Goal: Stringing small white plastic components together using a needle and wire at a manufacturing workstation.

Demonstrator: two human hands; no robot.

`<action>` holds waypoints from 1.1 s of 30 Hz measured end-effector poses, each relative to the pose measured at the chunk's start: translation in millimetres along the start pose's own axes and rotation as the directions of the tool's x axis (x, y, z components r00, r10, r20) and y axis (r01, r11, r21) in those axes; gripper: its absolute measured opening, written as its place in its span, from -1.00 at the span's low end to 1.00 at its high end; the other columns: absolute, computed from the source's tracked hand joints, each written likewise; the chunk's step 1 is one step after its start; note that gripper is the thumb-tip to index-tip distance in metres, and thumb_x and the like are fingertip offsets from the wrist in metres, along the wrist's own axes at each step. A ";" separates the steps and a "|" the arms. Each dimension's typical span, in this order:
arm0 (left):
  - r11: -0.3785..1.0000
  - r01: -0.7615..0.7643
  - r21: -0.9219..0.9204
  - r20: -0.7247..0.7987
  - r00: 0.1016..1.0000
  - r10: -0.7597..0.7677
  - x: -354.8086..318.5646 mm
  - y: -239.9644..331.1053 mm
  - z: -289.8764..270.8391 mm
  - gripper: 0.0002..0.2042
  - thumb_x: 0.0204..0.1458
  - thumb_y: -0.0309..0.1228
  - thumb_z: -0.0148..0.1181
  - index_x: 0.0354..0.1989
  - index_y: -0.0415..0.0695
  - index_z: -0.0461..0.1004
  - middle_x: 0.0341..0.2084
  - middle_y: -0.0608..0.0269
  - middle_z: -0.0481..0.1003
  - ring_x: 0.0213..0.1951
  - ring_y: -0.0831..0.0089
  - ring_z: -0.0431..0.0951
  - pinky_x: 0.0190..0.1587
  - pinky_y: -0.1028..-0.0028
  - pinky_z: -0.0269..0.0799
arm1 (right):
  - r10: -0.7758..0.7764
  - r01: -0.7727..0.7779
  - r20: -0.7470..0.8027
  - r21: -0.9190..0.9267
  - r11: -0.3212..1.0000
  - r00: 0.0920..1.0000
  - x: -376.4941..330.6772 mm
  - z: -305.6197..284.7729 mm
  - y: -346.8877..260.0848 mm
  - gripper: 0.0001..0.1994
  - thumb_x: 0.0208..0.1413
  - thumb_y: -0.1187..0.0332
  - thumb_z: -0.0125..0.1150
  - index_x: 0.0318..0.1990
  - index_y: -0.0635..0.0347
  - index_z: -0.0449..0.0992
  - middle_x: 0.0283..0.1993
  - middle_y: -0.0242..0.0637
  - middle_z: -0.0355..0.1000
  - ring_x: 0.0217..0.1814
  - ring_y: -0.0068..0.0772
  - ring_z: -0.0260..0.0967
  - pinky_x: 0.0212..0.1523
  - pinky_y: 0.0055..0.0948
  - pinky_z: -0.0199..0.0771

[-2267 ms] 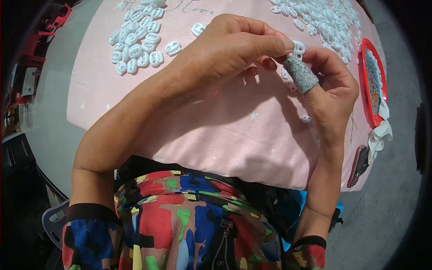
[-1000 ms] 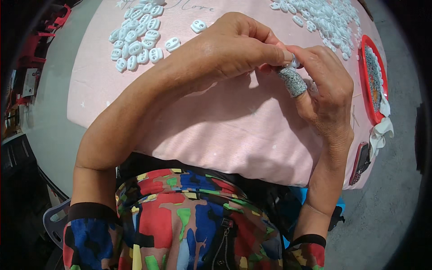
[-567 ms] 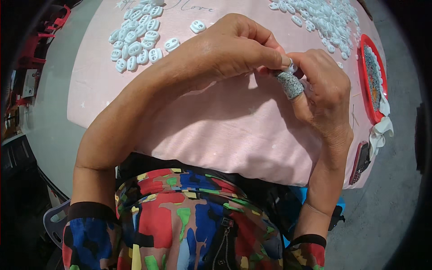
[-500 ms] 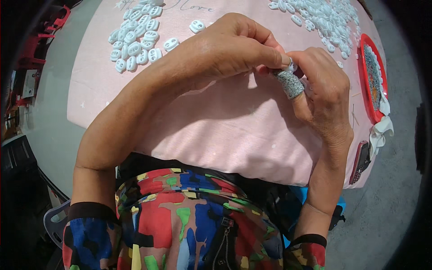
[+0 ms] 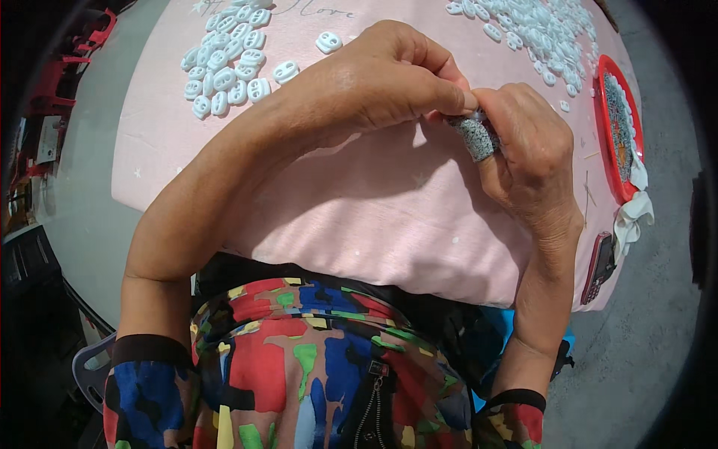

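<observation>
White plastic piece [image 5: 473, 117], tiny, looks light, stiff and slippery, best gripped by its edges; it sits above the pink table [image 5: 359, 202], pinched between left hand [image 5: 374, 82] and right hand [image 5: 527, 150], whose finger wears a grey cot [image 5: 477, 139].

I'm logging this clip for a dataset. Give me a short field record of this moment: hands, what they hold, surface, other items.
left hand: fingers pinched at a small white piece, meeting the right hand
right hand: grey finger cot on one finger, tips at the same piece
held piece: mostly hidden by fingertips
surface: pink cloth
left pile: white two-hole pieces, laid close together
right pile: loose white pieces
red tray: right edge
phone: near right edge
</observation>
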State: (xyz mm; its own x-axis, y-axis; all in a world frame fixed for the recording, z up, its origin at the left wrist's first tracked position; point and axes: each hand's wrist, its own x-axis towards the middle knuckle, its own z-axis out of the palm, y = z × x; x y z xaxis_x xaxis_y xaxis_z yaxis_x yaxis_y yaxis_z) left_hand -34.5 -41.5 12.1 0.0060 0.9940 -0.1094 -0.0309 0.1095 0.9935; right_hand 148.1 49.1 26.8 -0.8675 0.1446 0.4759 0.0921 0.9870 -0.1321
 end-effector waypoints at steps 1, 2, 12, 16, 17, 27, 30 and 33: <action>1.000 -0.009 0.007 -0.001 1.000 0.009 0.9 -1.1 0.1 -0.82 0.04 -0.26 0.30 -0.42 -0.11 0.59 -0.62 0.49 0.45 -0.58 0.77 0.31 -0.51 0.72 0.16 | 0.006 -0.006 -0.001 0.005 1.000 1.000 -0.6 1.0 0.6 -0.76 -0.20 0.48 0.34 -0.33 0.22 0.42 -0.50 -0.21 0.28 -0.44 -0.16 0.33 -0.43 -0.26 0.36; 1.000 -0.022 0.014 0.000 1.000 0.022 0.7 -1.8 0.2 -0.82 0.04 -0.26 0.30 -0.43 -0.11 0.59 -0.62 0.50 0.45 -0.58 0.77 0.31 -0.51 0.72 0.17 | 0.010 -0.010 -0.001 0.005 1.000 1.000 -0.9 1.2 0.0 -0.76 -0.20 0.49 0.34 -0.33 0.22 0.42 -0.50 -0.21 0.29 -0.43 -0.16 0.34 -0.42 -0.26 0.37; 1.000 0.010 -0.020 0.005 1.000 -0.010 1.8 3.3 -0.5 -0.79 0.05 -0.22 0.29 -0.43 -0.10 0.59 -0.62 0.50 0.44 -0.58 0.77 0.29 -0.49 0.71 0.16 | 0.023 -0.024 -0.023 -0.016 1.000 0.999 1.6 -1.7 3.2 -0.74 -0.18 0.41 0.34 -0.27 0.19 0.48 -0.50 -0.24 0.33 -0.44 -0.17 0.36 -0.43 -0.27 0.36; 0.996 0.084 -0.003 0.043 0.996 -0.083 3.2 7.9 -4.3 -0.79 0.08 -0.22 0.26 -0.41 -0.10 0.59 -0.62 0.50 0.44 -0.59 0.77 0.30 -0.51 0.72 0.16 | 0.023 -0.022 -0.022 0.046 0.999 1.000 0.0 -2.7 6.4 -0.73 -0.20 0.46 0.31 -0.25 0.20 0.51 -0.51 -0.27 0.31 -0.47 -0.26 0.32 -0.45 -0.34 0.33; 0.996 0.094 0.006 0.058 0.994 -0.094 3.4 8.1 -5.3 -0.79 0.08 -0.22 0.25 -0.40 -0.10 0.60 -0.62 0.49 0.44 -0.60 0.76 0.30 -0.51 0.72 0.16 | 0.011 -0.010 -0.017 0.067 0.998 1.000 -0.8 -2.6 7.6 -0.70 -0.22 0.52 0.29 -0.22 0.23 0.52 -0.51 -0.28 0.28 -0.49 -0.34 0.28 -0.46 -0.41 0.31; 0.995 0.093 0.044 0.099 0.990 -0.097 2.2 9.2 -8.2 -0.80 0.07 -0.23 0.27 -0.38 -0.11 0.60 -0.62 0.48 0.46 -0.61 0.76 0.31 -0.53 0.72 0.17 | -0.017 0.017 0.001 0.071 0.997 1.000 -0.5 -2.0 6.0 -0.76 -0.18 0.45 0.29 -0.28 0.23 0.47 -0.50 -0.25 0.29 -0.47 -0.25 0.30 -0.45 -0.36 0.32; 0.997 0.059 0.049 0.082 0.995 -0.063 0.8 6.9 -6.8 -0.82 0.06 -0.26 0.29 -0.39 -0.11 0.60 -0.62 0.48 0.46 -0.60 0.77 0.30 -0.52 0.72 0.17 | -0.033 0.031 0.021 0.050 0.998 0.999 -0.6 -2.0 5.1 -0.75 -0.19 0.47 0.29 -0.28 0.24 0.46 -0.49 -0.23 0.29 -0.46 -0.20 0.31 -0.44 -0.33 0.32; 0.996 0.084 0.019 0.087 0.993 -0.086 0.3 7.4 -5.6 -0.84 0.05 -0.29 0.29 -0.40 -0.12 0.60 -0.62 0.49 0.46 -0.59 0.78 0.32 -0.51 0.73 0.18 | -0.071 0.070 0.029 0.031 0.997 0.997 -1.5 -2.5 4.8 -0.73 -0.20 0.49 0.31 -0.26 0.25 0.45 -0.48 -0.21 0.31 -0.46 -0.18 0.33 -0.44 -0.31 0.33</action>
State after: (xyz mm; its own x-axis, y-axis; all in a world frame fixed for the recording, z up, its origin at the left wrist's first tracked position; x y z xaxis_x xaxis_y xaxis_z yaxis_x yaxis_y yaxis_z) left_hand -40.4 -40.4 19.2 0.0952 0.9770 -0.1909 -0.0117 0.1929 0.9812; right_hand 151.1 53.7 27.7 -0.8857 0.0725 0.4586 0.0161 0.9919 -0.1257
